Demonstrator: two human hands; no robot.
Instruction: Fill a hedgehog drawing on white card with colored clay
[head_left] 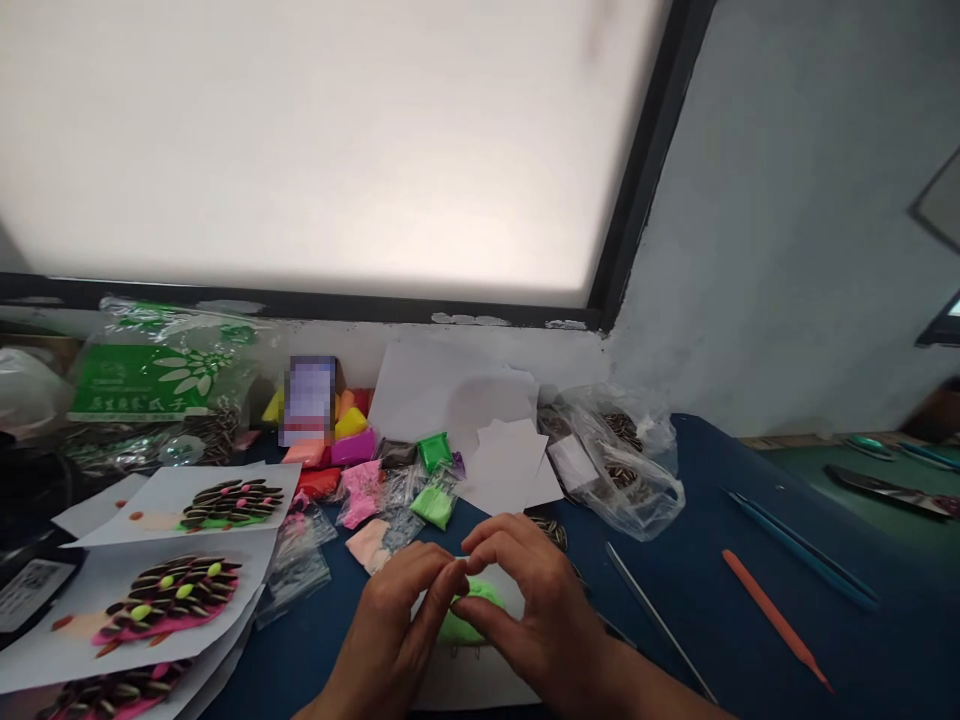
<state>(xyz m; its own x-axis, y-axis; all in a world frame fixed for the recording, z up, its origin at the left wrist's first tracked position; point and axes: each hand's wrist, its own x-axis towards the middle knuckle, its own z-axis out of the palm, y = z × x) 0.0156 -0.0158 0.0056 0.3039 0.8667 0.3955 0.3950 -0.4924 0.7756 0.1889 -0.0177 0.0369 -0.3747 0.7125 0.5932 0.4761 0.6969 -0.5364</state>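
My left hand (pixel 397 615) and my right hand (pixel 540 600) meet at the fingertips over a sheet of white paper (pixel 450 685). The left fingers are pinched together, and whatever is between them is too small or hidden to name. My right fingers curl round to the same spot, with index finger and thumb bent against the left fingertips. Below and between the hands lies a patch of bright green modelling clay (pixel 472 612) on the paper, partly covered by the fingers. Small thin marks show at the clay's lower edge.
Sheets with seed-and-clay hedgehog pictures (pixel 165 600) lie at left. Clay packets (pixel 362 490) and white paper pieces (pixel 506 460) are behind the hands. A bag of sunflower seeds (pixel 626 465) stands right of them. Blue tweezers (pixel 802 550), an orange tool (pixel 776 620) and a metal rod (pixel 660 620) lie at right.
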